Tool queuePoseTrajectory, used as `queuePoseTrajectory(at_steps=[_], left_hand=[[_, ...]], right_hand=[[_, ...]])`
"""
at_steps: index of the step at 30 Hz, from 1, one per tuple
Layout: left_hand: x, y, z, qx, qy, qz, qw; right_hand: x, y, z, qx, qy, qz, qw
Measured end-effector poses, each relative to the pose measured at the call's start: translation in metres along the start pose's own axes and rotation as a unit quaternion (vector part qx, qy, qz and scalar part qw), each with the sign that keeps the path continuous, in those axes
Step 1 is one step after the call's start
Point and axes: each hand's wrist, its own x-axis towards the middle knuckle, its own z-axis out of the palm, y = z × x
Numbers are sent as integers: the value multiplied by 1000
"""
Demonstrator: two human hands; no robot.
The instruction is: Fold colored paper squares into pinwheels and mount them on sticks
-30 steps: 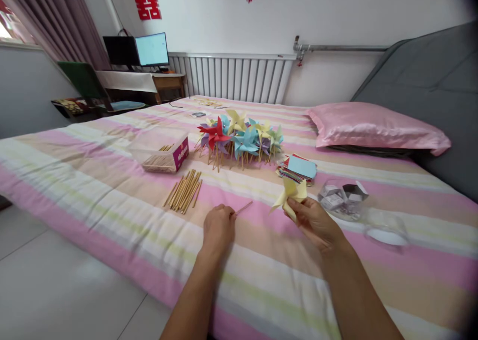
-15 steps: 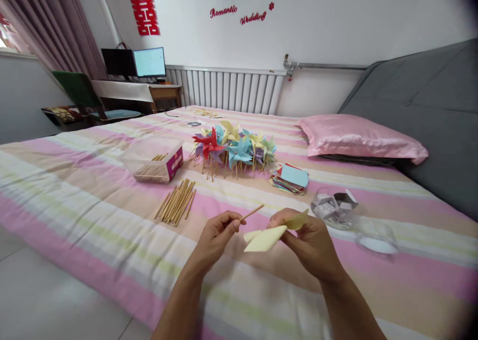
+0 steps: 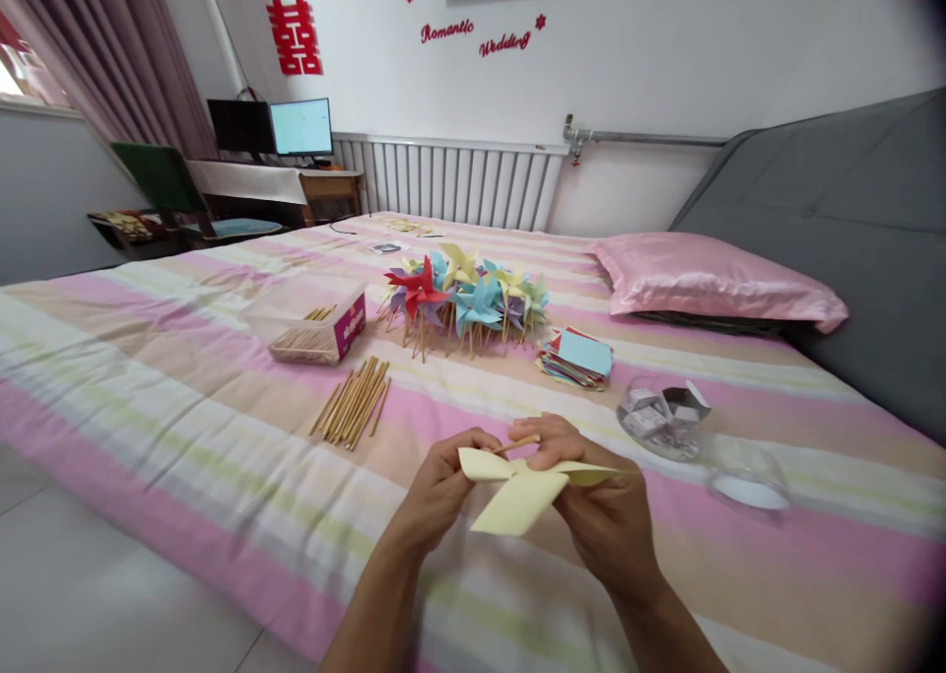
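A pale yellow paper pinwheel point(image 3: 523, 501) is pinched at its middle in my right hand point(image 3: 606, 515), its blades spread out below the fingers. My left hand point(image 3: 438, 486) is closed around a thin wooden stick point(image 3: 521, 443), whose far end lies just behind the pinwheel and beside my right fingertips. I cannot tell whether stick and paper are joined. Beyond my hands stands a cluster of finished pinwheels point(image 3: 475, 302) in red, blue, yellow and purple on sticks. To the left lies a loose pile of wooden sticks point(image 3: 353, 402).
A clear plastic box point(image 3: 306, 333) with more sticks sits at the left. A stack of coloured paper point(image 3: 580, 356) lies right of the pinwheels. Nearer on the right are a clear tub point(image 3: 660, 417) with small boxes and a clear lid point(image 3: 748, 481). A pink pillow point(image 3: 716, 281) is farther back.
My hands have come together, bringing the stick's end up to the middle of the yellow pinwheel. The pinwheel has turned so that more blades show. The camera view has shifted slightly.
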Motion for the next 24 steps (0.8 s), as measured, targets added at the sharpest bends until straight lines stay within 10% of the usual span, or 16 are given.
queuePoseTrajectory(at_steps=[24], left_hand=[[0,-1,10,-38,9,-2,999]], right_hand=[[-2,-3,5,-30,73,-16,997]])
